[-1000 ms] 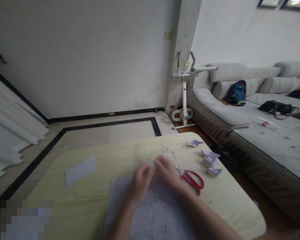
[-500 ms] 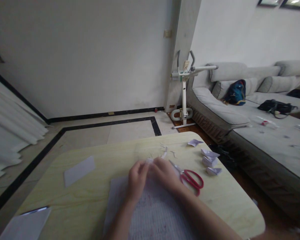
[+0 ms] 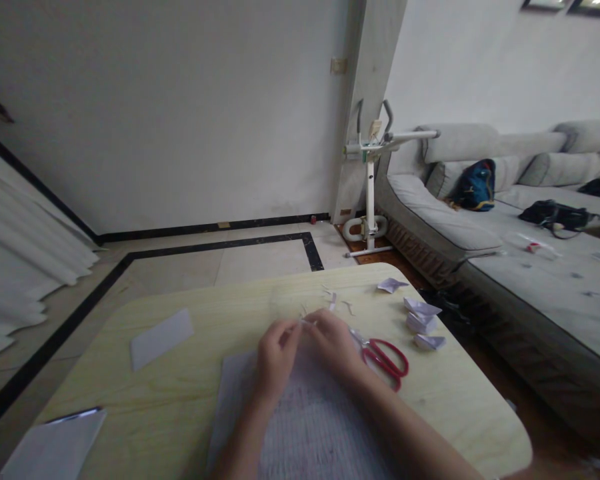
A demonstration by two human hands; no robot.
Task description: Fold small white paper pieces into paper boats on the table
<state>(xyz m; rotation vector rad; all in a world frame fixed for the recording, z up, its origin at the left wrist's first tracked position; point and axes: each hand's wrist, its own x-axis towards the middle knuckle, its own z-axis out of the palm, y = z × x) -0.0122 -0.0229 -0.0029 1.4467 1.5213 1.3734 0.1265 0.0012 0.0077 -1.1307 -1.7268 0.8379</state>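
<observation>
My left hand [image 3: 277,352] and my right hand [image 3: 333,340] meet over the top of a written sheet of paper [image 3: 300,420]. Both have their fingers pinched on a small piece of white paper [image 3: 306,323], mostly covered by the fingers. Just right of my right hand lie red-handled scissors [image 3: 387,360], their blades partly hidden behind it. Thin paper scraps [image 3: 333,301] are scattered beyond my fingertips. Several folded paper pieces [image 3: 421,322] stand along the table's right side.
On the wooden table [image 3: 180,400], a blank paper piece [image 3: 161,339] lies at left. A pen [image 3: 74,415] rests on a white pad [image 3: 55,447] at the near left corner. To the right are a grey sofa [image 3: 445,227] and a white exercise machine [image 3: 370,180].
My hands stay together on the small paper, the right fingers shifting slightly. The whole view has moved a little, so things appear slightly farther right.
</observation>
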